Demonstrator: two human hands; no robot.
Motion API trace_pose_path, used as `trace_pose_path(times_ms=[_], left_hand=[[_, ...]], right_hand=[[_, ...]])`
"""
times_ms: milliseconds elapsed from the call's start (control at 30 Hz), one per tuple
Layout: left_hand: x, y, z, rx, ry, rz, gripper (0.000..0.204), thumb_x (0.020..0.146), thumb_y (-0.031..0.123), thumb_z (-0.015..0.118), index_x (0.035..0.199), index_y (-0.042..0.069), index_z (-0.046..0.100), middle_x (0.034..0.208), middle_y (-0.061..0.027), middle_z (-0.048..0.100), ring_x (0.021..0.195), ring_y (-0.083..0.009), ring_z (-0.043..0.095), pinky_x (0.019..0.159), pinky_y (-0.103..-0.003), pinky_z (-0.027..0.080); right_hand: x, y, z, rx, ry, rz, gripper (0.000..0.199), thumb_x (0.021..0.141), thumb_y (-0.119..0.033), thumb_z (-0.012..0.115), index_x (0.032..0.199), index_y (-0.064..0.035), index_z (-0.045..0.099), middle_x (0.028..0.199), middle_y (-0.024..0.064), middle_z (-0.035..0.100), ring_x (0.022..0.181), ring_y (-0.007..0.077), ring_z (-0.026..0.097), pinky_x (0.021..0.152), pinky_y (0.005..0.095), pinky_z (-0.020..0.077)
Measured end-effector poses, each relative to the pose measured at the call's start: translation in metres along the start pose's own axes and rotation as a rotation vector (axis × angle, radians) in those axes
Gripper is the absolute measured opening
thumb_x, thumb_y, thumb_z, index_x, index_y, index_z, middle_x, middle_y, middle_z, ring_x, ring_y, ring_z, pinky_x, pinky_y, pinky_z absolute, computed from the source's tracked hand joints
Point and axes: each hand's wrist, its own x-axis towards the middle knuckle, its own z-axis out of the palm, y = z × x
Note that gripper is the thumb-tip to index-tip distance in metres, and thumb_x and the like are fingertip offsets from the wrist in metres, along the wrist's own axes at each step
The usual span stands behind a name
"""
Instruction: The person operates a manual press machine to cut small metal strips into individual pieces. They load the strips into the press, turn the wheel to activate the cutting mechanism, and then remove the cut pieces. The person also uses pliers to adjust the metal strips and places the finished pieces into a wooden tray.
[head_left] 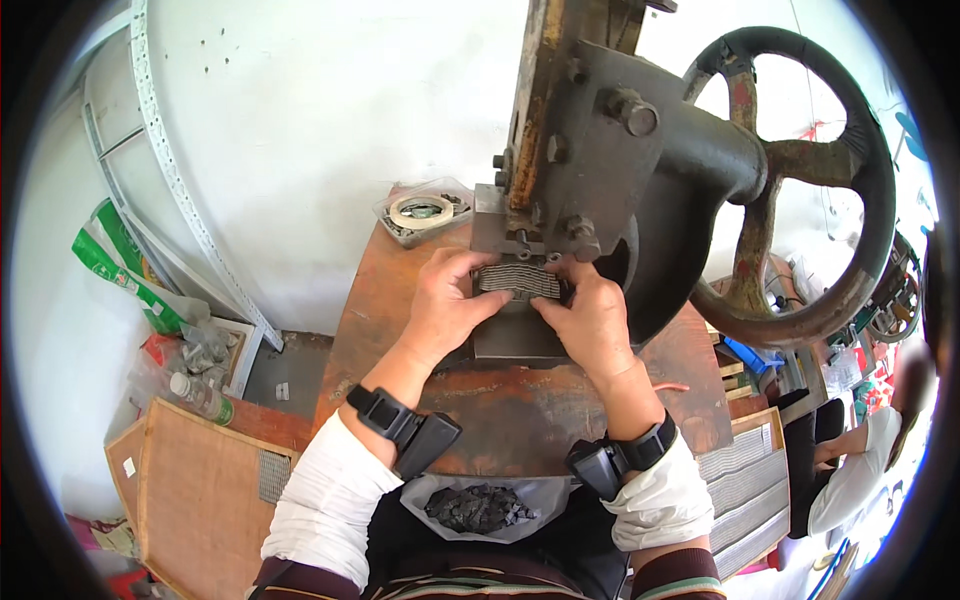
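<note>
Both hands meet at the base of a large hand press (640,130) with a heavy spoked wheel. Between them is a small grey striped piece (518,280), made of thin ridged rows and curved along its top edge. The thumb and fingers of my left hand (445,300) pinch its left end. On the opposite end, the thumb and fingers of my right hand (592,318) grip it. The piece lies on the press bed (515,345), just below the ram's lower end. Exactly what is under the piece is hidden.
The press stands on a worn wooden table (470,410). Behind my left hand sits a clear tray (405,238) with a tape roll (420,211). A bag of dark scraps (480,508) rests at my lap. Wooden trays (200,500) flank me; another person (850,470) sits at right.
</note>
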Motion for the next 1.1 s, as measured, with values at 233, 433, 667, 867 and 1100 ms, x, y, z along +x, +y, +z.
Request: trace_pose_path(times_ms=[233,433,667,867,1100], left_hand=[[0.018,-0.010,0.006,0.356,0.095,0.291,0.041,0.063,0.016,0.078,0.103,0.015,0.069,0.120,-0.0103,0.055,0.115,-0.0348,0.044,0.095,-0.047,0.035],[-0.001,-0.014,-0.009,0.285,0.093,0.173,0.043,0.068,0.019,0.078,0.108,0.007,0.065,0.121,-0.0156,0.056,0.115,-0.0369,0.047,0.098,-0.045,0.039],[-0.114,0.008,-0.076,0.785,-0.233,-0.030,0.036,0.073,0.017,0.076,0.105,0.005,0.066,0.114,-0.0149,0.058,0.112,-0.0356,0.051,0.094,-0.043,0.042],[-0.133,0.017,-0.075,0.742,0.062,-0.098,0.028,0.075,0.014,0.074,0.102,0.007,0.067,0.094,-0.0103,0.063,0.086,-0.0311,0.059,0.073,-0.040,0.047],[-0.027,0.043,-0.032,0.656,0.011,0.066,0.038,0.075,0.038,0.076,0.086,0.003,0.066,0.073,-0.0114,0.063,0.071,-0.0298,0.061,0.062,-0.037,0.048]], right_hand=[[0.004,0.005,0.015,-0.542,0.256,-0.318,0.017,0.074,-0.014,0.068,0.090,-0.0095,0.063,0.074,0.0067,0.057,0.061,0.0255,0.061,0.052,0.0380,0.0495],[0.009,0.013,0.020,-0.606,0.214,-0.228,0.015,0.069,-0.017,0.075,0.077,-0.0105,0.063,0.080,0.0080,0.061,0.070,0.0290,0.064,0.058,0.0390,0.0507],[-0.001,0.007,0.004,-0.322,0.284,-0.453,0.013,0.072,-0.009,0.073,0.079,-0.0073,0.062,0.082,0.0076,0.062,0.069,0.0260,0.063,0.058,0.0351,0.0513],[-0.085,0.028,-0.040,-0.192,0.216,-0.324,0.020,0.069,-0.001,0.076,0.084,-0.0021,0.064,0.088,0.0115,0.059,0.075,0.0290,0.061,0.063,0.0367,0.0496],[-0.129,0.055,-0.025,-0.093,0.051,-0.055,0.034,0.071,-0.015,0.078,0.100,-0.0029,0.064,0.101,0.0147,0.057,0.091,0.0332,0.059,0.077,0.0403,0.0494]])
